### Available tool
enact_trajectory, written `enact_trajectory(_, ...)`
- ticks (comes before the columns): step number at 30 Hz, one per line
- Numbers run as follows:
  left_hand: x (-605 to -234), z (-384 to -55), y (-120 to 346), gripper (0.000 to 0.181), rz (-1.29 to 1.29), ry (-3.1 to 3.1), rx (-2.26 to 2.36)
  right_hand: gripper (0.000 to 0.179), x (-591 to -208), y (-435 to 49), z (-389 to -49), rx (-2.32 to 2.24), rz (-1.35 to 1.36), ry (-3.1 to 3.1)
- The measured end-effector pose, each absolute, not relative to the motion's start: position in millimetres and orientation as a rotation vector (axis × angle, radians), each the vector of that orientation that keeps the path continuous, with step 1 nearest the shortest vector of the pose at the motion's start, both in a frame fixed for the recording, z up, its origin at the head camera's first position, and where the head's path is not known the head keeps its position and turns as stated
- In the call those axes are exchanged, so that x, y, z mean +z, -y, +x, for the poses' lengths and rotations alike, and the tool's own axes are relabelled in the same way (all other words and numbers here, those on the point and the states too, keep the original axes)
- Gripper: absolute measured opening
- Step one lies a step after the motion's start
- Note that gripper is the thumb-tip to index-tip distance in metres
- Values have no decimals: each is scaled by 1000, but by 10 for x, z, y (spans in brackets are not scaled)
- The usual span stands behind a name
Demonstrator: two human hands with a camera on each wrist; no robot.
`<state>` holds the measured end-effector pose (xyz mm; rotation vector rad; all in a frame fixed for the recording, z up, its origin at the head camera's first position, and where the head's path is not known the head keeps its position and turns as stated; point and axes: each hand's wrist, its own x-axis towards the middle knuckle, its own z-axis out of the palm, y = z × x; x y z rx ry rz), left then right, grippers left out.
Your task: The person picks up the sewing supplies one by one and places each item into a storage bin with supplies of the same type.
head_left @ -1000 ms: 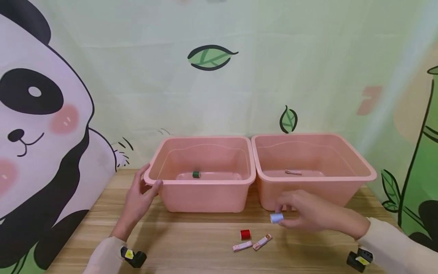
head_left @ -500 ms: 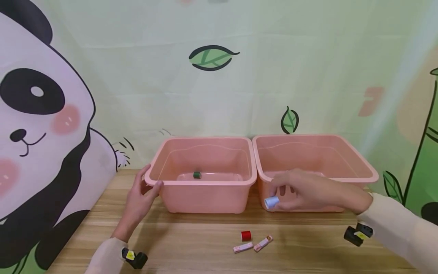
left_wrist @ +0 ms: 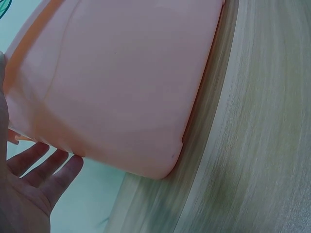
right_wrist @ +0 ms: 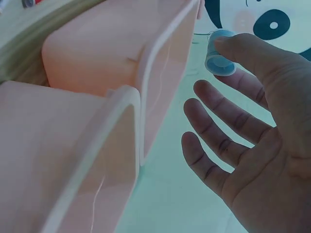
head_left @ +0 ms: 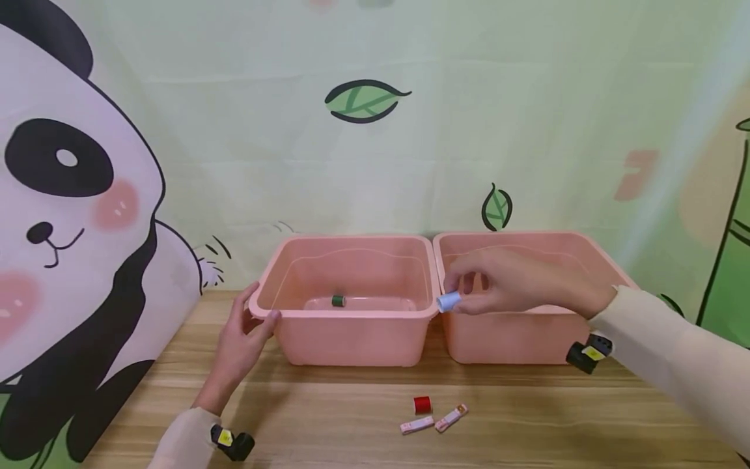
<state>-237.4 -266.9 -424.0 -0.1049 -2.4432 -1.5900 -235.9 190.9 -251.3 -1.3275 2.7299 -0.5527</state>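
Observation:
A light blue spool of thread (head_left: 448,301) is pinched between the thumb and forefinger of my right hand (head_left: 498,280). In the head view it appears over the gap between the two pink bins, at rim height. The other right-hand fingers are spread loosely in the right wrist view. My left hand (head_left: 243,339) holds the front left corner of the left pink bin (head_left: 351,340), thumb at the front rim and fingers along the side. Inside that bin lies a green spool of thread (head_left: 338,301). My right hand and forearm cover part of the right pink bin (head_left: 504,340).
On the wooden table (head_left: 328,417), in front of the bins, lie a red spool of thread (head_left: 422,405) and two small folded patterned strips, a left strip (head_left: 416,425) and a right strip (head_left: 451,418). A panda-print cloth (head_left: 375,176) hangs behind the bins.
My right hand has lifted the light blue spool from low before the right bin up to rim level and slightly left. My left hand stays at the left bin's corner.

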Motion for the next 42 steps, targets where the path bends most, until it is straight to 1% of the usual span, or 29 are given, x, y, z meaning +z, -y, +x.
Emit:
enact_trajectory(4, -4250, -2357, 2674, 80, -91, 2449, -1584, 6, -2489, -1855, -2476, -613, -1266, -2692)
enact_trajectory(9, -4250, -2334, 2689, 78, -76, 2454, -1575, 10, -2462, -1760, -2648, -648, -1291, -2686)
enact_trajectory(16, -4245, -2312, 2697, 79, -74, 2462, -1548, 12, -2430, -1624, -2851, -645, -1304, -2726)
enact_trajectory(25, -4255, -2318, 2685, 80, -63, 2460, -1584, 8, -2387, -1444, -3052, -637, -1279, -2729)
enact_trajectory(33, -4283, -2346, 2684, 76, -92, 2425, -1586, 8, -2403, -1297, -3242, -622, -1202, -2746)
enact_trajectory(42, -4302, -2366, 2638, 71, -147, 2348, -1629, 7, -2445, -1141, -3546, -670, -1139, -2772)
